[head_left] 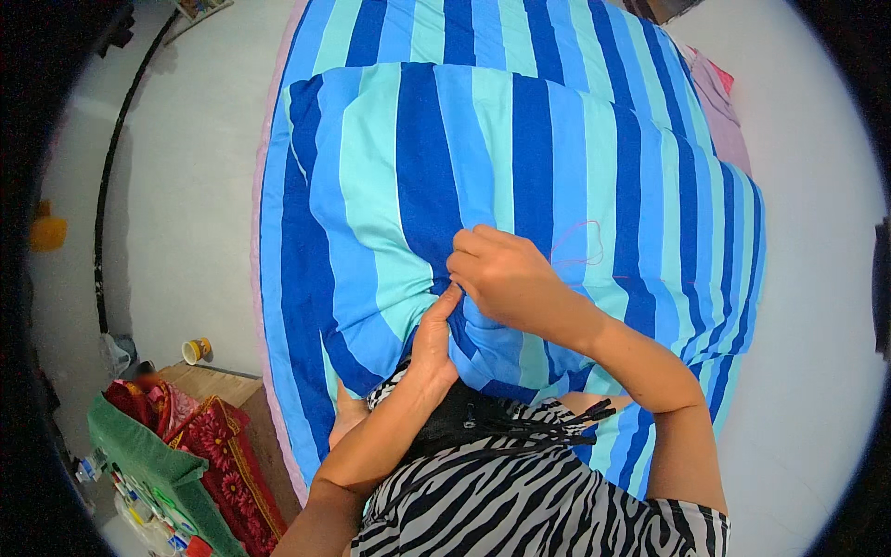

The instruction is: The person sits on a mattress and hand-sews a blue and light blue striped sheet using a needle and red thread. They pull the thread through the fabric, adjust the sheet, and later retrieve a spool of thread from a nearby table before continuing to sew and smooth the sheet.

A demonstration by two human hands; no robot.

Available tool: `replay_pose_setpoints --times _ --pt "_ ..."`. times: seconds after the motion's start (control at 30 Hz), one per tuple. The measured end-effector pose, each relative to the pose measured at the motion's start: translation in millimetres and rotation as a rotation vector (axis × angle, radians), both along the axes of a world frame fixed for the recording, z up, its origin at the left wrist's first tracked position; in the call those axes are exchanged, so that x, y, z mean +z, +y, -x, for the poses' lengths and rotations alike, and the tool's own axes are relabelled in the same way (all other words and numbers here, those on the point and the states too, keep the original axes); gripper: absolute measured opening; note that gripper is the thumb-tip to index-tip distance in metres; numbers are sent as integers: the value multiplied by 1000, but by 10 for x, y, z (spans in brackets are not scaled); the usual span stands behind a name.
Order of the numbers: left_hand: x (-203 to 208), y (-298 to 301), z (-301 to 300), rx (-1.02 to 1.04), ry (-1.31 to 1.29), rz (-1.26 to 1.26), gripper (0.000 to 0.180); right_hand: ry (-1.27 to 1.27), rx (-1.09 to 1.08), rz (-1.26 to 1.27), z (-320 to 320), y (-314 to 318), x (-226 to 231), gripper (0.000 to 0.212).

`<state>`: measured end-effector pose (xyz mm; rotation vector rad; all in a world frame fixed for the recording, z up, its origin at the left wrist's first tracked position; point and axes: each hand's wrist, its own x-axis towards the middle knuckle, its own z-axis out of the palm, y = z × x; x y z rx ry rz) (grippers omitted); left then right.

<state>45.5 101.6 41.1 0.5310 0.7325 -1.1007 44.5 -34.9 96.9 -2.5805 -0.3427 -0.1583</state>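
Pinching the blue striped quilt [483, 167], left hand [433, 339] and right hand [501, 274] meet on one fold.

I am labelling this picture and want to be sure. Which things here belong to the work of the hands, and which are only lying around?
In the work:
- left hand, pinching the striped blue quilt
- right hand, on the same fold
- pink thread looping on the quilt

Lying about:
- yellow cup on the floor
- red patterned cloth
- green cloth
- pink cloth at the quilt's far edge
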Motion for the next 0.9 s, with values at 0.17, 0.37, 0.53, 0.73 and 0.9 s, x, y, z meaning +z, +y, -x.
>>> replay_pose_setpoints --times 0.17,0.37,0.53,0.73,0.9 --pt "-8 11 39 -28 -137 -104 34 -165 61 -53 -87 153 -4 12" --pt "75 -32 7 5 -155 -106 36 -312 -160 -140 -79 172 41 13" --pt "10 8 14 -5 -138 -81 37 -273 -58 -223 -205 84 237 10" --pt "-89 -11 62 37 -148 -93 30 -41 -72 -208 84 9 -275 14" --pt "-139 17 91 23 -167 -177 33 -182 57 -58 29 131 -207 15"
